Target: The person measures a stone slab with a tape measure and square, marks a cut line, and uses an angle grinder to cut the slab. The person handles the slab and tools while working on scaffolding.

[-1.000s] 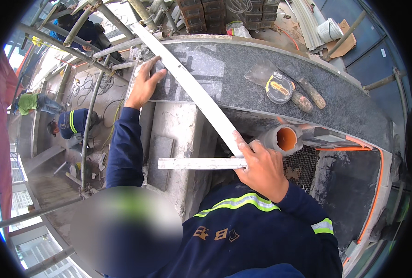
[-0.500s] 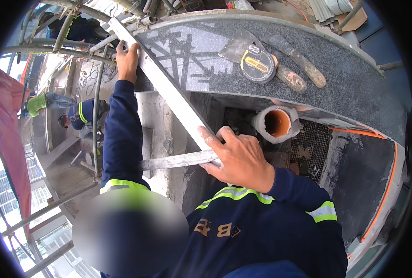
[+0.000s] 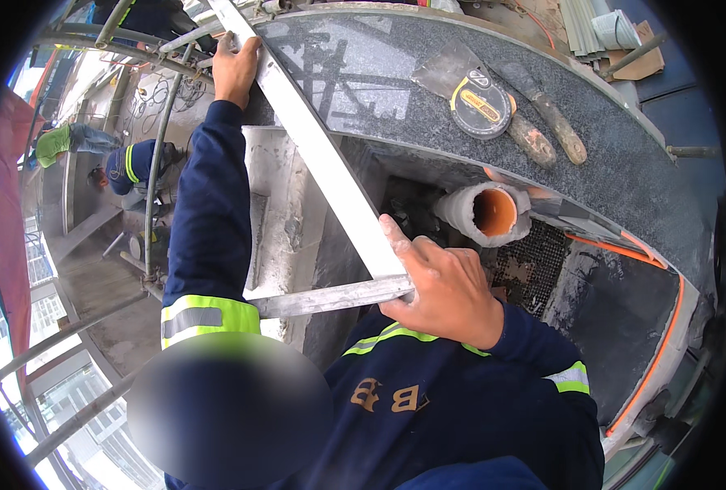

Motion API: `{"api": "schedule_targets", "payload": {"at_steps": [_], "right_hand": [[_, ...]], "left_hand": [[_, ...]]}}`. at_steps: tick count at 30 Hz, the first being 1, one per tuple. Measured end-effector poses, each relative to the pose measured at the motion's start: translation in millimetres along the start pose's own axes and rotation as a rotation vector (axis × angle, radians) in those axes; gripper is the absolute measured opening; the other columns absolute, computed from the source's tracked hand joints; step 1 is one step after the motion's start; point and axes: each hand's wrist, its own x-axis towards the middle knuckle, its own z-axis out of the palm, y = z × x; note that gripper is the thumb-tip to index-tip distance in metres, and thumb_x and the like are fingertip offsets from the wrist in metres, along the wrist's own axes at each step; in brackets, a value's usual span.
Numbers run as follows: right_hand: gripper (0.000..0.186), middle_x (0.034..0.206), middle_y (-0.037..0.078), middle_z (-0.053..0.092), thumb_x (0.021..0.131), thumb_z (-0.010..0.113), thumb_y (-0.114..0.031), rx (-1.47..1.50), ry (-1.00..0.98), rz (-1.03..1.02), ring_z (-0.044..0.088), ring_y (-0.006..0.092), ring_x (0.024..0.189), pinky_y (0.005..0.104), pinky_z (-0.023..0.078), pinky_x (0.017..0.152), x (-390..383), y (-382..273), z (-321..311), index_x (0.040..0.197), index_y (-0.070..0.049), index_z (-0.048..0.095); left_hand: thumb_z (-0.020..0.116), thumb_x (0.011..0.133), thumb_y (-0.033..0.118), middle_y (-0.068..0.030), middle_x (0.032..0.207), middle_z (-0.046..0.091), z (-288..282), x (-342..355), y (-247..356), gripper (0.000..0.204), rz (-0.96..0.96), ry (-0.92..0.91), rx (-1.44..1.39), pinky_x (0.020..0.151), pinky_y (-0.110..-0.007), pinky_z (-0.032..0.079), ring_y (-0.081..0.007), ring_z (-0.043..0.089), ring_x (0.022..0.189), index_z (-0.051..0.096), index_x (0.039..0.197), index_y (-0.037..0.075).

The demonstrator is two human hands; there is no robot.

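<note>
Head view: the curved granite slab sweeps from 11 to 3 o'clock before you. Across its left end, your L-shaped metal square runs its long leg from the corner at your right hand toward 11 o'clock, its short leg toward 9. That right hand is closed on the corner, index finger along the long leg, so it is nearer the joint; your left hand bends its fingers against the far edge, their closure underneath hidden. An orange-lined pipe stands at 1 o'clock from your right hand; beyond, at 12, lies a round tape measure.
</note>
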Motion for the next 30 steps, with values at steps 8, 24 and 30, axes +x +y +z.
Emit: {"api": "schedule_targets", "payload": {"at_steps": [8,24,30], "right_hand": [[0.097,0.085,0.01,0.063,0.067,0.08,-0.031,-0.066,0.044,0.077,0.065,0.0306,0.067,0.0423,0.052,0.061,-1.7,7.1,3.5,0.154,-0.008,0.046],[0.091,0.085,0.017,0.064,0.073,0.08,-0.033,0.012,0.036,0.024,0.068,0.0337,0.062,0.0445,0.054,0.059,-2.7,6.2,4.8,0.152,-0.003,0.046],[0.092,0.085,0.017,0.064,0.074,0.08,-0.034,-0.02,0.027,0.033,0.068,0.0337,0.062,0.0439,0.055,0.059,-2.6,4.1,2.6,0.153,-0.003,0.045]], "left_hand": [[0.074,0.081,0.043,-0.0265,0.117,0.07,1.1,3.8,-6.1,0.085,-0.014,0.006,0.066,0.095,-0.037,0.051,-0.0328,0.069,0.107,0.051,0.144,-0.009],[0.076,0.079,0.042,-0.0239,0.105,0.072,-1.0,5.9,-7.6,0.084,0.018,0.021,0.096,0.09,-0.036,0.052,-0.0305,0.071,0.097,0.053,0.142,-0.01],[0.075,0.079,0.046,-0.025,0.106,0.072,1.8,11.2,-18.0,0.085,0.042,0.032,0.112,0.092,-0.037,0.052,-0.0328,0.07,0.099,0.055,0.14,-0.009]]}}
